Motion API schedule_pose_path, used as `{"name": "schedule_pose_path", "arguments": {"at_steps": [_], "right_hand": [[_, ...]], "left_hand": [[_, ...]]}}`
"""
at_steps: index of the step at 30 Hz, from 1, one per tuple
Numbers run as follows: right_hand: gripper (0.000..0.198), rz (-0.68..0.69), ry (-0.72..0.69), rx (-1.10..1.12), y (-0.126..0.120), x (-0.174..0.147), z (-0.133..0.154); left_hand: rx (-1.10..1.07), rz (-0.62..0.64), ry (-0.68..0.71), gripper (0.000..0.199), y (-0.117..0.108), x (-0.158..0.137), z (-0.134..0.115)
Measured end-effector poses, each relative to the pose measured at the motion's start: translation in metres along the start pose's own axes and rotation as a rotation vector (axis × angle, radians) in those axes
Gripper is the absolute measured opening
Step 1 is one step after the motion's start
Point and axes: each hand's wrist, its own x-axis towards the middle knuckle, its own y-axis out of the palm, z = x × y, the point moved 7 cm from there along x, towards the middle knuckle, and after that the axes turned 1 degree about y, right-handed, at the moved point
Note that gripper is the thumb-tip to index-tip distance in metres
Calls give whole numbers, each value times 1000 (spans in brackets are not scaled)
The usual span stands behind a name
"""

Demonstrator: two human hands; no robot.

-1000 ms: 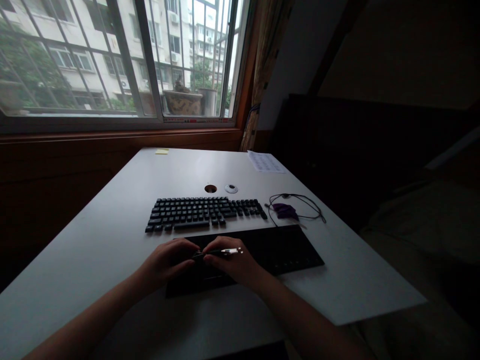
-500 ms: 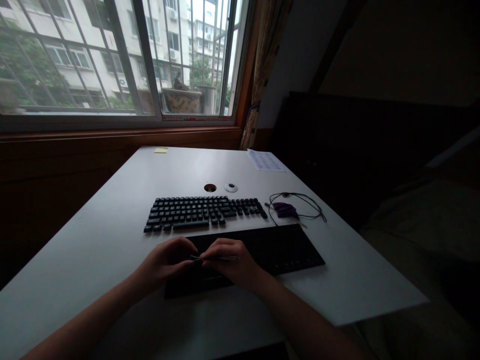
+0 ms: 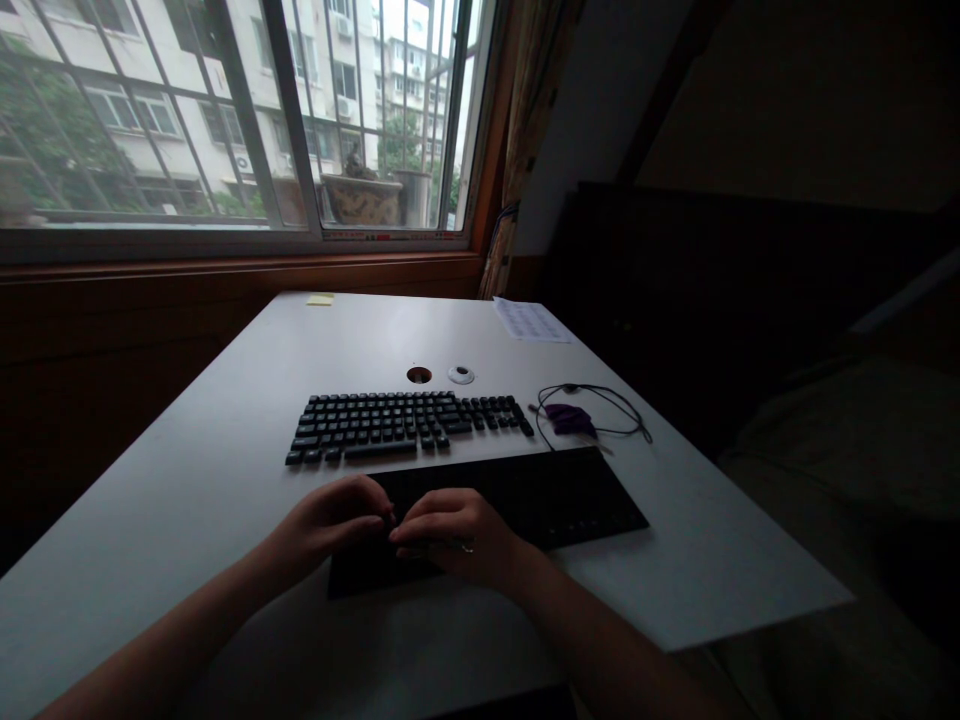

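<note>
Over the left part of a black keyboard base, my two hands meet with fingertips close together. My left hand has its thumb and fingers curled into a pinch; whatever is between the tips is too small and dark to make out. A thin, shiny metal tool lies under the curled fingers of my right hand, whose thumb and index finger point at the left fingertips. Just beyond the base, loose black keycaps stand in rows, laid out like a keyboard.
A purple cloth lies within a looped black cable on the right of the white table. Farther back are a round cable hole, its white cover, printed paper and yellow sticky notes.
The metal tool has swung back from the fingertips into my right palm. My right fingertips have shifted slightly left and down, while the left hand stays nearly in place.
</note>
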Motion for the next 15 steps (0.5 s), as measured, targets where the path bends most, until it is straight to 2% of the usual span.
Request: {"name": "schedule_pose_path", "arguments": {"at_steps": [5,10,15], "right_hand": [[17,93,-129,-138,12,0,11],[9,-35,-100,-241,-1,5,18],[5,-126,-56,-325,-16,3,21]], "left_hand": [[-31,-110,-7,13,-9,-1,2],[-59,-181,-96,16,-17,-6,9],[-146,-186,-109,16,-13,-5,5]]}}
